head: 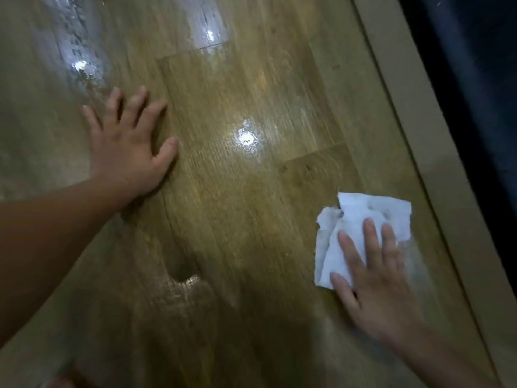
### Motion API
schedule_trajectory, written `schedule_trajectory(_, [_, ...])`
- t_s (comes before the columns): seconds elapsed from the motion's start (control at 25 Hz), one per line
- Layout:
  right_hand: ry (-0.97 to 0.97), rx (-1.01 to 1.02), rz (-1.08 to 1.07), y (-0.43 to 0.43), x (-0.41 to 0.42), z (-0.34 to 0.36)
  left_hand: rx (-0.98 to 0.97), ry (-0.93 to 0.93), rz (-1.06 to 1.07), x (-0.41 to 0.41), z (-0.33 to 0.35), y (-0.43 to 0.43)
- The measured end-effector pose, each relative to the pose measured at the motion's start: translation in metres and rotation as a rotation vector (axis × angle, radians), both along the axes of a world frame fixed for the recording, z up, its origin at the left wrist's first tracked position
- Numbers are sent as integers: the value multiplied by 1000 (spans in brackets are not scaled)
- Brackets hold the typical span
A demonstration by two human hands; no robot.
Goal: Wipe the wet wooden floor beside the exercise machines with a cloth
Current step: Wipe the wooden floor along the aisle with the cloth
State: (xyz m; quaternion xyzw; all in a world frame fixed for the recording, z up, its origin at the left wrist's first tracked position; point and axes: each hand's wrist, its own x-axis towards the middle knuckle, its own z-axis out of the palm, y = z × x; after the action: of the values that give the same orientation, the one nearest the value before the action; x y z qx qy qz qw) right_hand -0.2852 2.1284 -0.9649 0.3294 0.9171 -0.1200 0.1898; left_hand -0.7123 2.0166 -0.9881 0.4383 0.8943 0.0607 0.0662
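In the head view, the left grip point(126, 152) lies flat on the floor point(237, 219), fingers straight and spread wide, holding nothing. The right grip point(375, 278) is just as open. Its straight fingers press down on the cloth point(361, 217) without curling round it. The cloth, white and crumpled, sits on the boards at the right, just beside the pale trim point(405, 135). A wet sheen point(246, 137) glints on the floor between the two grips, with more streaks at the top left.
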Motion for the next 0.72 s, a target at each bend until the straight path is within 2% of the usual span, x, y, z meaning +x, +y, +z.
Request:
schedule_trajectory(0.08, [70, 121, -13, 52, -29, -8, -8, 24, 5, 0, -1, -3])
schedule_trajectory(0.16, [118, 179, -169, 114, -84, -15, -12, 41, -3, 0, -2, -3])
schedule_trajectory(0.24, [114, 190, -327, 124, -118, -20, -19, 24, -13, 4, -1, -1])
schedule_trajectory(0.32, [174, 186, -230, 71, -127, -20, -21, -2, 8, 5, 3, 0])
schedule_trajectory(0.44, [318, 50, 139, -36, -86, -10, -46, -48, 64, 10, 15, 5])
schedule_trajectory(0.52, [328, -13, 247, -46, -48, -10, -53, -18, 56, 23, 21, 14])
schedule_trajectory(0.64, [286, 91, 91, 11, -26, -15, 16, 2, -50, 63, 31, 26])
schedule_trajectory(0.72, [246, 129, -12, 44, -41, -15, 222, -167, -145, 110, 44, 44])
